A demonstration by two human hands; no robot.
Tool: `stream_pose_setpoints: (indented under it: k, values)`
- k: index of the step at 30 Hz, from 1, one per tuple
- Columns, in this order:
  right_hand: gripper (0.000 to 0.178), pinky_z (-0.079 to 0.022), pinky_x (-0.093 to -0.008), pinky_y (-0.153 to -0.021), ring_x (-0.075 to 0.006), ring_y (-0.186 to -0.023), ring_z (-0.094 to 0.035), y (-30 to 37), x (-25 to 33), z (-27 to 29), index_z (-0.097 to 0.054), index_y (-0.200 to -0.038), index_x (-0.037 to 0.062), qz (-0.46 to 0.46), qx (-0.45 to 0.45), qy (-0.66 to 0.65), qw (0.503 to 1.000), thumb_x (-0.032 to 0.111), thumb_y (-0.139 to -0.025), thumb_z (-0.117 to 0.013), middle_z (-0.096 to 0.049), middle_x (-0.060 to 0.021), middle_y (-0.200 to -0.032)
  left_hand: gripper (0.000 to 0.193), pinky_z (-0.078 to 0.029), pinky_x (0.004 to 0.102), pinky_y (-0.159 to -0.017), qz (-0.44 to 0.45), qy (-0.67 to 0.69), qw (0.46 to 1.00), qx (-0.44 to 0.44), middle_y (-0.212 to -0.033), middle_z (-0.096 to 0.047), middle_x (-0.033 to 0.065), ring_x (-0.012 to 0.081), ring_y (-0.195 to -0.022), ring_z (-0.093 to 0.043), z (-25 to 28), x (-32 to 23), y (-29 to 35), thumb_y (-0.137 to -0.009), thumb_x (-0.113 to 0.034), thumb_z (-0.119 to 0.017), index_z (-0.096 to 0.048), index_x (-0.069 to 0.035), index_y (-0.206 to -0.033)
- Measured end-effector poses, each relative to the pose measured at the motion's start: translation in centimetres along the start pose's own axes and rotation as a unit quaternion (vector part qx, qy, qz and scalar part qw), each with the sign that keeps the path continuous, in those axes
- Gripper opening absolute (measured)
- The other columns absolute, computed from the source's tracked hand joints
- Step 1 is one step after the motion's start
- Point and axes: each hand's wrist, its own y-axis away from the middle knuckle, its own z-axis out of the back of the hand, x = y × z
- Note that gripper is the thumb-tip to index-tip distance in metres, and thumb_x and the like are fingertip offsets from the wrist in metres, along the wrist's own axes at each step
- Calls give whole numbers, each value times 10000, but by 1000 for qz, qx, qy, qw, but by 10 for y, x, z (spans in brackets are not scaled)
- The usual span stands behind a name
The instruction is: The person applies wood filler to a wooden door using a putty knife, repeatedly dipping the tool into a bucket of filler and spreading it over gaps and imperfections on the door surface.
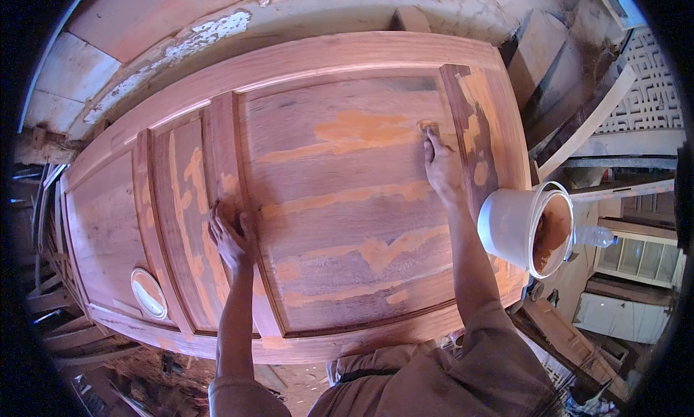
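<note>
A large panelled wooden door (347,175) lies flat before me, with orange filler (361,130) smeared in bands and patches over its panels and rails. My right hand (442,167) is closed at the far right part of the big panel. At its fingertips is a small orange-smeared piece (428,125), pressed against the wood; its kind is not clear. My left hand (233,237) rests on the crosspiece left of that panel, thumb and fingers apart, with nothing visible in it. A white bucket (502,225) with orange-brown filler inside stands tilted-looking on the door's right end.
A round white lid (149,294) lies on the door's near left panel. Beyond the right end are a clear plastic bottle (594,236), wooden boards (538,52) and a patterned lattice block (647,84). A wall with peeling paint (210,33) runs along the far side.
</note>
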Motion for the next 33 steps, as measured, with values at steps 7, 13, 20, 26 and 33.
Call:
stream_pose_setpoints:
  k: [7,13,20,26,33]
  values:
    - [324,-531,-508,-709,-401,-757,-665,-16,-31,4,-631,-1231,182,77,-71,-46,994,306,-979,-469,-671,-224,-829,554,-276,498,-1094,2,13,1000,14,-1349,-473,227,389,-1283,-417,8,-13,-5,-935,-333,-546,-413,24,-1338]
    - [321,-538,-432,-744,-390,-863,-672,-4,-29,14,-609,-1255,131,11,18,27,999,264,-974,-532,-667,-239,-962,562,-273,495,-1097,6,-3,1000,1,-1356,-470,222,386,-1283,-417,1,6,3,-933,-332,-545,-412,23,-1348]
    - [331,-536,-471,-742,-358,-835,-685,-58,-14,58,-625,-1229,142,107,100,-9,989,298,-972,-488,-690,-212,-929,563,-282,493,-1091,2,-19,1000,23,-1365,-475,200,371,-1290,-421,-3,3,0,-931,-334,-547,-410,15,-1351]
    - [359,-530,-409,-600,-258,-622,-665,-70,36,61,-587,-1278,107,-12,285,52,957,263,-981,-458,-687,-180,-822,530,-293,487,-1084,14,-8,1000,10,-1358,-478,202,375,-1273,-436,0,-1,0,-936,-327,-543,-424,-1,-1337]
    - [380,-519,-381,-538,-237,-521,-634,-38,27,84,-574,-1305,110,37,361,95,927,244,-979,-434,-678,-176,-766,558,-284,491,-1093,32,-1,999,-2,-1361,-474,207,372,-1276,-434,11,-3,-1,-930,-333,-548,-413,8,-1351]
